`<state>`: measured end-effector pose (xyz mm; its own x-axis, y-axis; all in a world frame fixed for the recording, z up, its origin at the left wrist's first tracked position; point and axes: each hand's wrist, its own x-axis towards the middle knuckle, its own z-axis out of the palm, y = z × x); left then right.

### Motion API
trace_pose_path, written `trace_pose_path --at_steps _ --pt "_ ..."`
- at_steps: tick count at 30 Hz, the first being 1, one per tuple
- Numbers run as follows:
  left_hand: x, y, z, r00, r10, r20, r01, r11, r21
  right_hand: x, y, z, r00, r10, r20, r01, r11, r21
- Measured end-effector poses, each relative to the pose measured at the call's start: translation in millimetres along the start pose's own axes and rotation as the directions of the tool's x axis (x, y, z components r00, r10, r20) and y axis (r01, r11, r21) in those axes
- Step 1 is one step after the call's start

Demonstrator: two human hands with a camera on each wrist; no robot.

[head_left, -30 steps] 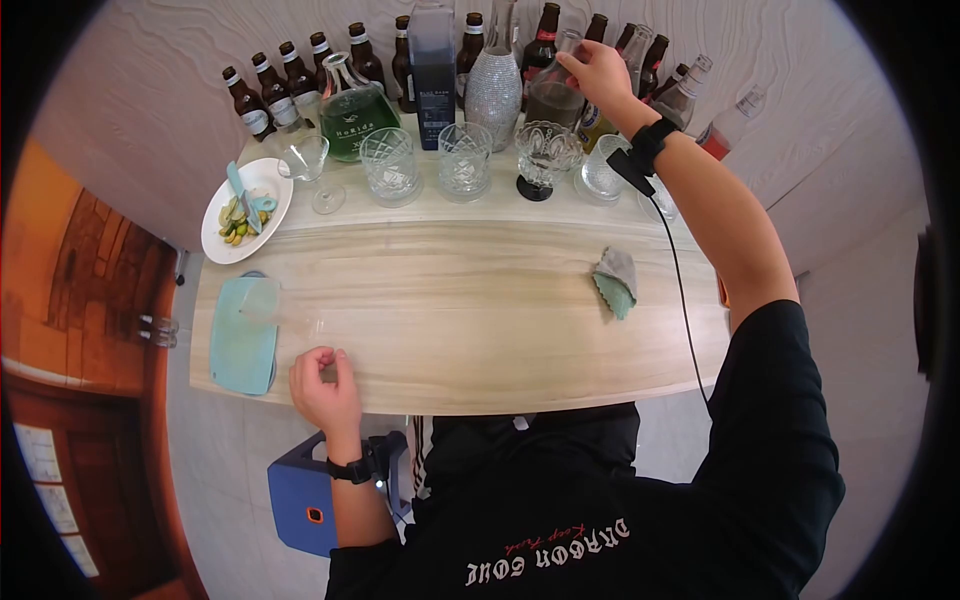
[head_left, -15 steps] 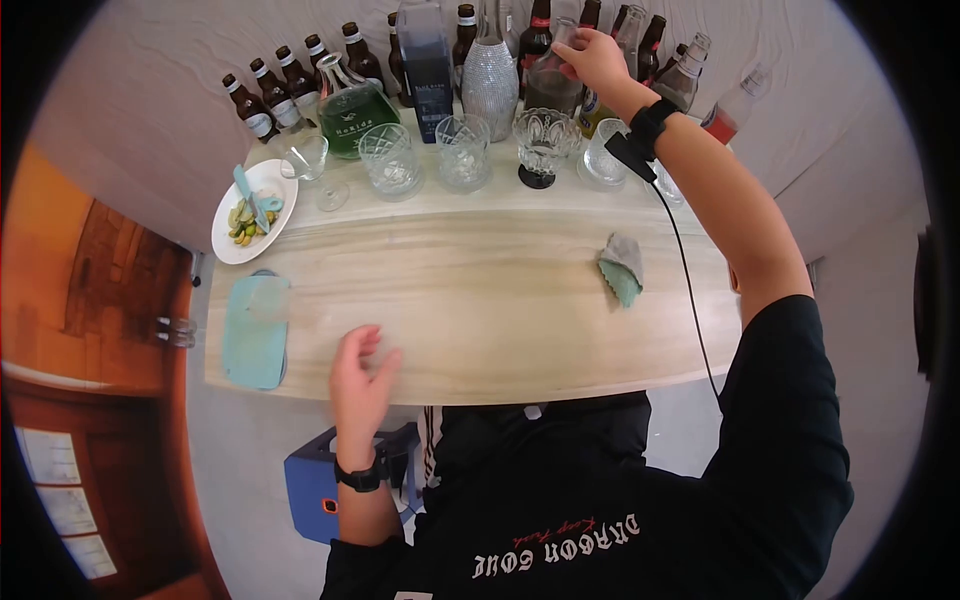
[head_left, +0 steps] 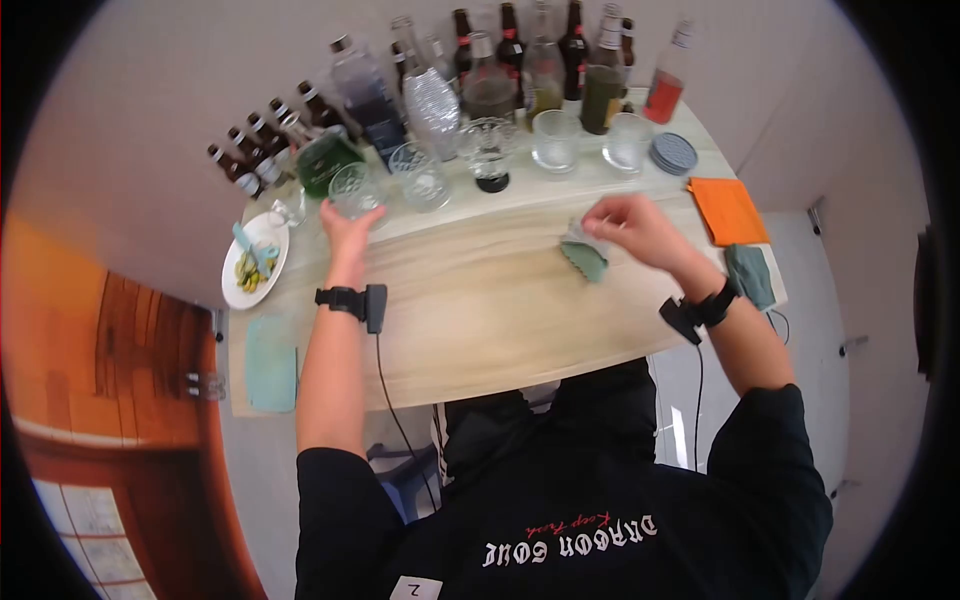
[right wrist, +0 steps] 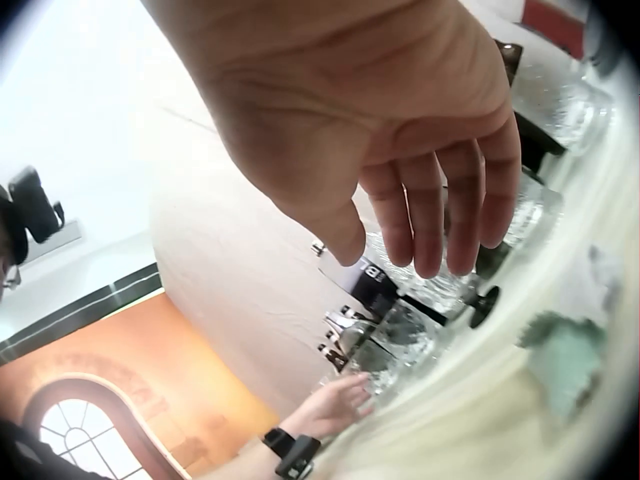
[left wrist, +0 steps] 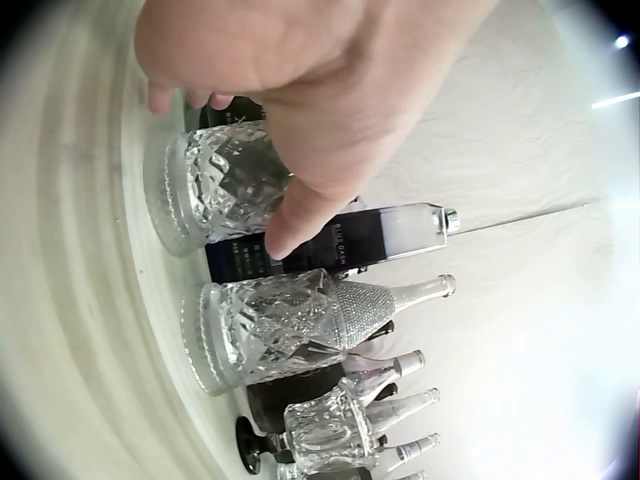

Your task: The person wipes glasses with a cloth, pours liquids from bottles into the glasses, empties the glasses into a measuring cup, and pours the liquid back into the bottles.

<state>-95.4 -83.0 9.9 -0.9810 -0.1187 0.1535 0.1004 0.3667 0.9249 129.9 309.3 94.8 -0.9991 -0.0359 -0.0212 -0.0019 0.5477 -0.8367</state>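
Note:
My left hand (head_left: 347, 232) reaches to a cut-glass tumbler (head_left: 352, 186) at the back left, its thumb on one side and its fingers on the other. In the left wrist view the thumb crosses the near side of that tumbler (left wrist: 225, 185), and most of the fingers are hidden behind it. A second cut-glass tumbler (left wrist: 270, 330) stands beside it. Over the table's right half hovers my right hand (head_left: 640, 232), empty, fingers loosely bent. Below its fingertips lies a grey and green cloth (head_left: 584, 262). The right wrist view shows nothing between its fingers and thumb.
Bottles line the back, among them a silver studded bottle (head_left: 432, 112) and a green decanter (head_left: 325, 160). A black-footed glass (head_left: 489, 150) stands mid-row. At left are a fruit plate (head_left: 232, 285) and a teal board (head_left: 270, 375); at right, coasters (head_left: 674, 153) and an orange cloth (head_left: 728, 212).
My right hand has let go of the dark decanter's neck and come back toward the cloth. My left hand has moved from the front edge up to the tumbler. The head view has shifted.

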Motion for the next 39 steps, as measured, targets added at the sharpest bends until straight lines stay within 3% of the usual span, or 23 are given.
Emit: trace_pose_path --at_steps 2,4,6,7,9,10,12,15,22,24,25,26,27,28,29,30,31,32,34,35,39 --pt "4 -10 3 0.999 0.021 -0.036 -0.027 0.987 -0.157 -19 31 19 0.998 0.0 -0.07 0.0 1.0 -0.001" --pt "3 -4 5 0.999 0.015 -0.038 -0.021 0.988 -0.156 -31 36 28 0.992 -0.005 -0.127 0.005 1.0 0.001" --pt "0 0 9 0.999 -0.004 -0.05 -0.004 0.989 -0.146 -35 32 40 0.971 -0.079 -0.224 0.029 0.975 -0.221" --pt "-1 4 10 0.998 0.034 -0.043 -0.04 0.986 -0.159 -34 34 43 0.97 -0.074 -0.233 0.024 0.977 -0.212" --pt "-1 9 11 0.996 0.079 -0.044 -0.085 0.984 -0.159 -26 38 52 0.92 -0.266 -0.288 0.138 0.907 -0.398" --pt "1 6 14 0.996 0.084 -0.031 -0.088 0.979 -0.182 -23 36 55 0.917 -0.273 -0.29 0.151 0.912 -0.382" --pt "9 -4 13 0.995 0.096 -0.027 -0.099 0.977 -0.188 -21 33 57 0.962 -0.142 -0.231 0.026 0.897 -0.442" --pt "16 -12 17 0.997 0.074 -0.038 -0.079 0.985 -0.155 -17 42 56 0.974 -0.137 -0.179 0.037 0.88 -0.473" --pt "-15 8 13 0.985 0.058 -0.162 -0.104 0.95 -0.296 -13 49 42 0.956 -0.2 -0.213 0.075 0.874 -0.481" --pt "-28 18 4 0.981 0.069 -0.181 -0.13 0.928 -0.349 -9 37 29 0.97 0.156 -0.187 -0.193 0.961 -0.2" --pt "-35 25 0 0.99 0.067 -0.122 -0.109 0.918 -0.382 -3 41 29 0.971 0.153 -0.183 -0.19 0.961 -0.201" --pt "-42 31 -3 0.996 0.066 -0.063 -0.087 0.906 -0.415 3 50 30 0.965 0.226 -0.134 -0.189 0.952 0.241" --pt "-52 39 -3 0.996 0.064 -0.069 -0.087 0.905 -0.417 8 55 30 0.961 0.271 -0.058 -0.174 0.753 0.634" --pt "-63 47 -1 0.995 0.077 0.063 -0.029 0.829 -0.558 7 42 34 0.955 0.289 -0.066 -0.124 0.592 0.797" --pt "-72 51 4 0.975 0.112 0.191 0.048 0.735 -0.677 12 35 42 0.956 0.287 -0.066 -0.124 0.595 0.794" --pt "-77 51 13 0.975 0.113 0.191 0.048 0.732 -0.679 18 29 49 0.941 0.339 0.003 -0.142 0.387 0.911" --pt "-82 50 24 0.948 0.135 0.289 0.138 0.643 -0.753 24 24 56 0.924 0.374 0.08 -0.148 0.155 0.977" --pt "-87 50 35 0.908 0.169 0.384 0.238 0.546 -0.803 29 16 64 0.923 0.379 0.075 -0.144 0.157 0.977" --pt "-94 52 54 0.859 0.208 0.467 0.3 0.535 -0.79 41 5 74 0.931 0.313 0.186 -0.198 0.006 0.98" --pt "-100 51 62 0.811 0.239 0.535 0.352 0.531 -0.771 46 3 78 0.928 0.324 0.185 -0.199 0.01 0.98" --pt "-112 48 81 0.762 0.275 0.586 0.383 0.538 -0.751 66 2 87 0.952 0.226 0.208 -0.209 -0.017 0.978"
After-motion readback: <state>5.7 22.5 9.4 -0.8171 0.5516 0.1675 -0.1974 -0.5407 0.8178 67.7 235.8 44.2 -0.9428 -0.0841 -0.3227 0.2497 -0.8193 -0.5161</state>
